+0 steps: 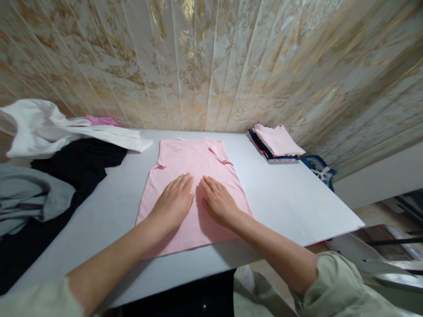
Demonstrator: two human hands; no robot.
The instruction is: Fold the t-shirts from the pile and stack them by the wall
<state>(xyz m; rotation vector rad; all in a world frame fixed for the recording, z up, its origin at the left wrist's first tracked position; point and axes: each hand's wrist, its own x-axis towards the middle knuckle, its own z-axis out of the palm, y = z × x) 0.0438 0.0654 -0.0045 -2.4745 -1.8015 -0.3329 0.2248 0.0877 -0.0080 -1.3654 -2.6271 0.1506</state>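
Note:
A pink T-shirt (194, 158) lies spread out on the white table, its neck end toward the wall and its hem toward me. Both short sleeves are turned in over the body of the shirt. My left hand (176, 198) rests on the middle of the fabric, palm down with the fingers stretched out. Close beside it, my right hand (216, 199) is also laid flat on the shirt, fingers extended. A narrow strip of pink cloth shows between the two hands. Neither hand grips anything.
The white table (280, 193) stands against a patterned wall (198, 66). At the back right sits a stack of folded clothes (277, 141), with a blue bag (319, 169) beyond it. White (39, 127), black (89, 158) and grey clothes (33, 193) are heaped at the left.

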